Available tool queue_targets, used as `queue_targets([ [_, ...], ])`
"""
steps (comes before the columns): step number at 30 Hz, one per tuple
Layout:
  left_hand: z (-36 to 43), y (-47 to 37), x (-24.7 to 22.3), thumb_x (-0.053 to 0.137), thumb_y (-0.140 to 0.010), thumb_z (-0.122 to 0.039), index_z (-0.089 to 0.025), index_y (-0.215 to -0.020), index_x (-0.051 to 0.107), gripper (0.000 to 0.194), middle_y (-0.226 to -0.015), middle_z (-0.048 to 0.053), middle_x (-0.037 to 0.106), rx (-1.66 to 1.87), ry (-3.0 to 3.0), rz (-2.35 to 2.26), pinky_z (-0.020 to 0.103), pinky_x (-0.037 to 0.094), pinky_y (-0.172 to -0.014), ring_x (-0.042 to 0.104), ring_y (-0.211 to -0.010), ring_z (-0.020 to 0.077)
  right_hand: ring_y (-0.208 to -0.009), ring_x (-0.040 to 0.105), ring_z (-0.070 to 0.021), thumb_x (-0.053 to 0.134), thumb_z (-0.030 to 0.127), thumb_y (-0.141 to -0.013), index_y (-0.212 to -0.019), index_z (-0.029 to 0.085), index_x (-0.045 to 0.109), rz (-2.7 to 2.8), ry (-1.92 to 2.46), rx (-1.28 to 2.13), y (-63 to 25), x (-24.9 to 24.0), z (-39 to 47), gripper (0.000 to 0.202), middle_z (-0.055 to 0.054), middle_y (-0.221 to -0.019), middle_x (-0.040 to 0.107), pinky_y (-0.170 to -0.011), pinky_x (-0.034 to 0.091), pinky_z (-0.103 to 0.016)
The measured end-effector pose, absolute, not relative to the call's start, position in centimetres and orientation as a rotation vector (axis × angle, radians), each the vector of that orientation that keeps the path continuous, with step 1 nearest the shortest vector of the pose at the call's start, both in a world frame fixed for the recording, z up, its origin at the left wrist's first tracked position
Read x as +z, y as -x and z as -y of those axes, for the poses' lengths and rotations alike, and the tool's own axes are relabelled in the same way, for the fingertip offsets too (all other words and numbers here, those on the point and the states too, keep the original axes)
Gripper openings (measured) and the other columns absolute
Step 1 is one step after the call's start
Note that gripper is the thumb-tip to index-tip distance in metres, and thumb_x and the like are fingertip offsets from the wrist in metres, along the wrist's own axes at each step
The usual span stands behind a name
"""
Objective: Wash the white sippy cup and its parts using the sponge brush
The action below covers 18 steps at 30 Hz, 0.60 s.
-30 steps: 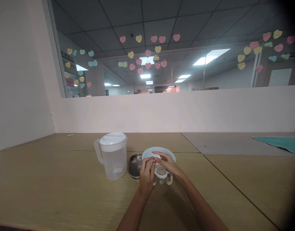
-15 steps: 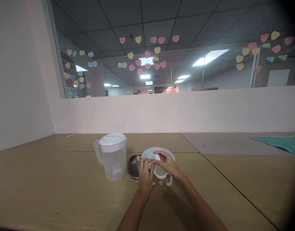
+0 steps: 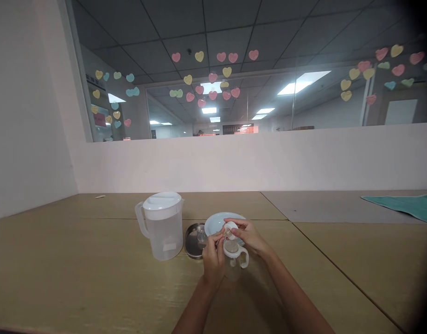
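My right hand (image 3: pixel 246 234) holds a small white cap (image 3: pixel 230 226) by its rim, tilted so that a clear part in its middle shows. My left hand (image 3: pixel 213 255) is closed in a pinch, its fingertips against that clear part; the exact grip is hard to make out. Right below the cap stands a clear cup (image 3: pixel 233 268) with a white collar and a curved white handle on its right side. My left hand hides part of the cup's left side. Behind my hands lies a pale blue plate (image 3: pixel 215 222), partly covered by them.
Left of my hands sits a round metal dish (image 3: pixel 192 246) with a small clear piece (image 3: pixel 201 233) in it. A translucent lidded pitcher (image 3: pixel 164 227) stands further left. A green cloth (image 3: pixel 408 206) lies far right, and a wall (image 3: pixel 199 164) with a window rises behind the table.
The white cap has turned, so its clear middle now faces me more. My right hand has shifted slightly right, and the cup's left handle no longer shows.
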<state>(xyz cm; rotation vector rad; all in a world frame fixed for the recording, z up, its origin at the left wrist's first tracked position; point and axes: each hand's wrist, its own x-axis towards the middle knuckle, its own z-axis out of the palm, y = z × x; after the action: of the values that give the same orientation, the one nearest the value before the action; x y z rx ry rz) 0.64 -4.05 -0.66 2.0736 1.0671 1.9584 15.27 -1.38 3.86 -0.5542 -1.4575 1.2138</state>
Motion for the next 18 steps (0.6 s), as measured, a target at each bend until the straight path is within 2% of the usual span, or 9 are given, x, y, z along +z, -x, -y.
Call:
queue_targets([
  [6, 3.7, -0.4, -0.5, 0.039, -0.092, -0.030, -0.019, -0.097, 0.053, 0.019, -0.108, 0.009, 0.066, 1.948, -2.067, -1.096, 0.036, 0.050, -0.089, 0.061, -0.103, 0.0182, -0.088, 0.061, -0.0192, 0.079, 0.038, -0.060, -0.100, 0.019, 0.068, 1.481, 0.561, 1.137, -14.7, 4.0, 1.5, 0.046, -0.007, -0.096, 0.068, -0.082, 0.048, -0.033],
  [13, 3.4, -0.5, -0.1, 0.041, -0.091, -0.023, -0.018, -0.099, 0.055, 0.016, -0.105, 0.008, 0.067, 2.017, -2.116, -1.018, 0.034, 0.050, -0.088, 0.062, -0.102, 0.0168, -0.088, 0.060, -0.0210, 0.074, 0.040, -0.064, -0.096, 0.018, 0.069, 1.566, 0.706, 0.651, -14.2, 4.6, 2.0, 0.040, -0.009, -0.100, 0.065, -0.079, 0.050, -0.033],
  [18, 3.2, 0.1, 0.1, 0.041, -0.091, -0.023, -0.018, -0.101, 0.057, 0.020, -0.109, 0.008, 0.066, 1.980, -2.185, -1.058, 0.035, 0.049, -0.089, 0.061, -0.104, 0.0180, -0.089, 0.061, -0.0209, 0.074, 0.040, -0.065, -0.095, 0.020, 0.068, 1.582, 0.699, 0.551, -14.4, 4.5, 1.9, 0.036, -0.008, -0.100, 0.065, -0.079, 0.051, -0.033],
])
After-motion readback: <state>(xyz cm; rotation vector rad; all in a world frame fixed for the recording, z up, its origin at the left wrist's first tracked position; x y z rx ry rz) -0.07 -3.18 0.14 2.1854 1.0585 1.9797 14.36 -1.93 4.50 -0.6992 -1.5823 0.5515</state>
